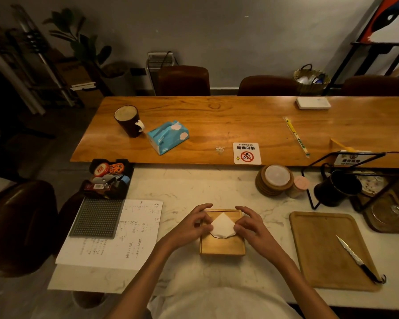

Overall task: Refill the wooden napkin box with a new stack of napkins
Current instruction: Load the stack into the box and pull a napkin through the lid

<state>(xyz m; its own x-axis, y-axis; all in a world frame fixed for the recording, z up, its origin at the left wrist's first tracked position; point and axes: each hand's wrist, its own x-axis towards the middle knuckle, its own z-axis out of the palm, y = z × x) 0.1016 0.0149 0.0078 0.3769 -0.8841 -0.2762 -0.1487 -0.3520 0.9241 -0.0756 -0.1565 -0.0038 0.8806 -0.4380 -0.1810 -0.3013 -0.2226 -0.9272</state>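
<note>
1. On the marble counter (194,187), directly before me, sits the wooden napkin box (221,244).
2. My left hand (190,224) and right hand (250,223) flank its lid, fingertips pinching the protruding napkin (222,225), apparently seating it.

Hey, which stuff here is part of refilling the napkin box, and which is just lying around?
Part of the job: wooden napkin box, white napkin, left hand, right hand.

Lying about: blue tissue pack, dark mug, knife, cutting board, handwritten paper.
</note>
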